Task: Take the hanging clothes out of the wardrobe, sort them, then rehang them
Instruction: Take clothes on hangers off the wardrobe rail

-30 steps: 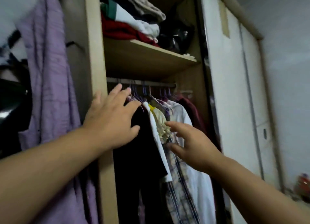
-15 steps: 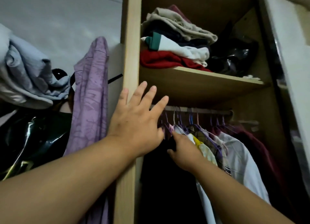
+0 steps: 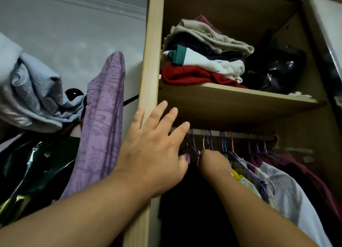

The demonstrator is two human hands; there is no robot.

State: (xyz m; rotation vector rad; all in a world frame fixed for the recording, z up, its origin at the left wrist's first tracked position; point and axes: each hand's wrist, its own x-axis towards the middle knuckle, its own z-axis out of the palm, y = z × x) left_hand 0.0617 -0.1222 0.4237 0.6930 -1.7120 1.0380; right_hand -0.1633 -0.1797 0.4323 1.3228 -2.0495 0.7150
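Several clothes hang on coloured hangers from the wardrobe rail (image 3: pixel 240 135): a black garment (image 3: pixel 194 200) at the left, then a yellow one (image 3: pixel 237 176), a white shirt (image 3: pixel 288 191) and a maroon one (image 3: pixel 318 182). My left hand (image 3: pixel 151 150) is raised with fingers spread in front of the wardrobe's side panel (image 3: pixel 150 61), its thumb beside a purple hanger (image 3: pixel 192 150). My right hand (image 3: pixel 214 161) reaches into the top of the black garment. Its fingers curl round that purple hanger, their tips hidden.
A shelf (image 3: pixel 231 100) above the rail carries folded clothes (image 3: pixel 203 61) and a black plastic bag (image 3: pixel 277 69). Outside, left of the panel, hang a purple garment (image 3: pixel 103 126) and a light blue cloth (image 3: pixel 33 91). The sliding door (image 3: pixel 329 24) borders the right.
My view has tilted up toward the shelf. Both hands have risen to the rail's left end, and my right hand has gone from open fingers to curling round the hanger.
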